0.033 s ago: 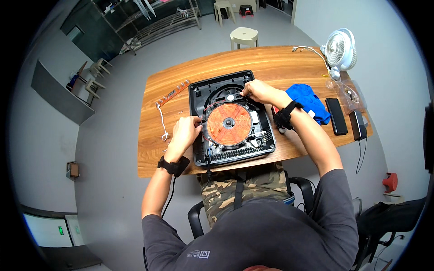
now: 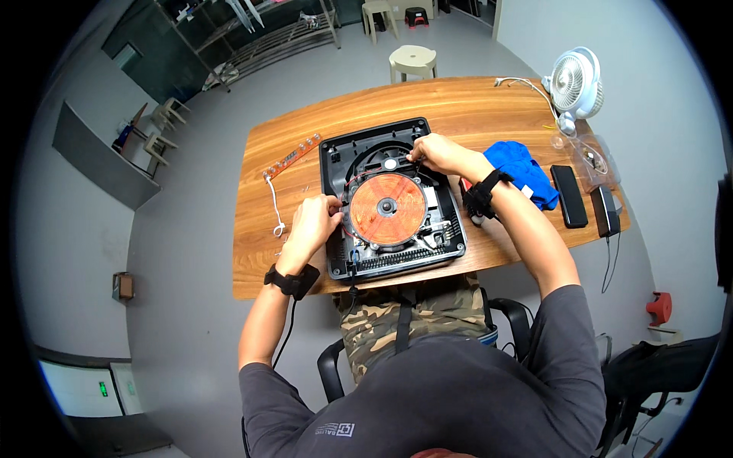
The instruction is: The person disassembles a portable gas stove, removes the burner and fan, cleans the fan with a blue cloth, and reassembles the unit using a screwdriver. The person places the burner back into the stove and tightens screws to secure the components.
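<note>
An opened induction cooker (image 2: 360, 266) lies on the table in front of me, its black shell holding a round copper coil (image 2: 374, 221). Behind the coil sits a black cooling fan (image 2: 366, 163) with thin red wires beside it. My left hand (image 2: 311, 226) is at the left side of the coil, fingertips pressed together at its edge. Fingers also closed, my right hand (image 2: 437, 155) reaches over the shell's right rim to the fan's right side. What either set of fingertips grips, if anything, is hidden.
Left of the cooker lies an orange circuit strip (image 2: 293, 157) with a white cable. To the right are a blue cloth (image 2: 519, 169), a black phone-like slab (image 2: 568, 197), a black box (image 2: 605, 211) with a cord, and a clear plastic container (image 2: 603, 156). A white fan (image 2: 576, 82) stands beyond.
</note>
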`<state>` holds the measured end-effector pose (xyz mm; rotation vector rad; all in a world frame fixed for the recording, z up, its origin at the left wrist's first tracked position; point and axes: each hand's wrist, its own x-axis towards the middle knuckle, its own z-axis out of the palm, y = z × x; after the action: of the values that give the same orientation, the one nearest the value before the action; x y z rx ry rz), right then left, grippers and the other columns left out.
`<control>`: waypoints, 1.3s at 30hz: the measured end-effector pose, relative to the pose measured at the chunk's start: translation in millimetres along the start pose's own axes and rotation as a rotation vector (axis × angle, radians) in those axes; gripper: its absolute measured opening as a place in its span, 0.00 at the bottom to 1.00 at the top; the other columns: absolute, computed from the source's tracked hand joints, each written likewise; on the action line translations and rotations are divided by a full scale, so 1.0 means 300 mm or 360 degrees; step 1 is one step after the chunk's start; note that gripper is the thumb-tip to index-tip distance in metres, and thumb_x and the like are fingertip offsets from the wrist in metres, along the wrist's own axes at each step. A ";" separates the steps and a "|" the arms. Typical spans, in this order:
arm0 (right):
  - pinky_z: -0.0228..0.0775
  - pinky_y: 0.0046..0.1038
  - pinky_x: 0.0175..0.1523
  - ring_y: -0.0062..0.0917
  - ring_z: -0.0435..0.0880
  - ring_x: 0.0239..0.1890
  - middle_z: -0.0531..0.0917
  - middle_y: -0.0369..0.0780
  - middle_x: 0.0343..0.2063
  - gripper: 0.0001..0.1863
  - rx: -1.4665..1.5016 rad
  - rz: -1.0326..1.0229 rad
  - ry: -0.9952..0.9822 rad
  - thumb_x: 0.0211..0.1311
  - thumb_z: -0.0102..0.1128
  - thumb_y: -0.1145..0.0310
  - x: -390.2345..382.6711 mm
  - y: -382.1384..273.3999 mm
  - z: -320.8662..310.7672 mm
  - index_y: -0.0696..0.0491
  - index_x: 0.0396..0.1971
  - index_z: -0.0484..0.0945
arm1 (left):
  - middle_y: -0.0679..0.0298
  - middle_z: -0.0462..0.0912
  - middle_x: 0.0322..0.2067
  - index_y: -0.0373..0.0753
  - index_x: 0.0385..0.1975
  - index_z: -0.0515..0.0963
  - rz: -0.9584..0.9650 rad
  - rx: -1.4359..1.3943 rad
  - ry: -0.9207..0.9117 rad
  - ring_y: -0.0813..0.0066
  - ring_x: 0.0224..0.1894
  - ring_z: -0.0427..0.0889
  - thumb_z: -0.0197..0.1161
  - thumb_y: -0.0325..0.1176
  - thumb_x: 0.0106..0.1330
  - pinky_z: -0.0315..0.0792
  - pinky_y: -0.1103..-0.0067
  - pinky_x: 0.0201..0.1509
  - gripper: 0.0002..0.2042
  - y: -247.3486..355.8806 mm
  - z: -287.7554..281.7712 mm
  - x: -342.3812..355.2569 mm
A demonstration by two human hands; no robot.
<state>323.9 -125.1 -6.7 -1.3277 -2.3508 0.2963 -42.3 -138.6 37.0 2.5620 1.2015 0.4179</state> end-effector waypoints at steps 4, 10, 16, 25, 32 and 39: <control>0.80 0.37 0.54 0.43 0.86 0.46 0.87 0.48 0.41 0.18 -0.0039 -0.0064 0.0015 0.48 0.64 0.84 -0.004 0.006 -0.001 0.58 0.41 0.88 | 0.56 0.81 0.32 0.35 0.36 0.85 0.0364 -0.0341 -0.0246 0.62 0.32 0.83 0.73 0.25 0.57 0.78 0.71 0.39 0.08 0.046 -0.038 -0.041; 0.80 0.37 0.53 0.43 0.86 0.45 0.88 0.48 0.40 0.18 -0.0028 -0.0005 -0.0010 0.48 0.64 0.84 0.000 -0.001 -0.006 0.58 0.41 0.88 | 0.56 0.85 0.33 0.34 0.37 0.83 0.0336 -0.0372 -0.0352 0.61 0.34 0.86 0.73 0.25 0.58 0.79 0.71 0.39 0.08 0.068 -0.035 -0.078; 0.80 0.36 0.54 0.42 0.86 0.46 0.88 0.47 0.40 0.17 -0.0028 -0.0010 -0.0004 0.48 0.64 0.84 0.000 0.004 -0.001 0.58 0.41 0.88 | 0.56 0.88 0.35 0.33 0.41 0.82 0.0395 -0.0461 -0.0409 0.63 0.38 0.89 0.71 0.23 0.60 0.82 0.73 0.44 0.10 0.057 -0.020 -0.085; 0.79 0.38 0.55 0.43 0.86 0.49 0.88 0.48 0.42 0.17 -0.0018 0.0042 -0.0016 0.47 0.66 0.83 0.001 -0.002 -0.003 0.56 0.41 0.88 | 0.58 0.86 0.34 0.33 0.39 0.84 0.0283 -0.0601 -0.0418 0.68 0.37 0.88 0.70 0.25 0.63 0.81 0.75 0.43 0.06 0.010 -0.026 -0.100; 0.79 0.38 0.55 0.44 0.86 0.49 0.88 0.48 0.42 0.18 -0.0014 0.0005 -0.0023 0.48 0.66 0.82 0.001 0.006 -0.004 0.56 0.42 0.88 | 0.59 0.84 0.31 0.33 0.35 0.85 0.0266 -0.0558 -0.0424 0.69 0.32 0.85 0.71 0.29 0.63 0.78 0.75 0.37 0.06 0.001 -0.018 -0.103; 0.78 0.37 0.56 0.43 0.86 0.49 0.87 0.48 0.43 0.19 -0.0041 0.0023 -0.0037 0.48 0.66 0.82 0.001 0.009 0.001 0.56 0.43 0.88 | 0.62 0.82 0.28 0.34 0.33 0.85 0.0301 -0.0631 -0.0366 0.73 0.29 0.82 0.72 0.30 0.63 0.75 0.77 0.34 0.06 -0.003 -0.011 -0.099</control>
<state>325.8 -123.4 -7.9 -1.3609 -2.3729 0.2884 -62.3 -160.6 35.5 2.3063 0.7165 0.3484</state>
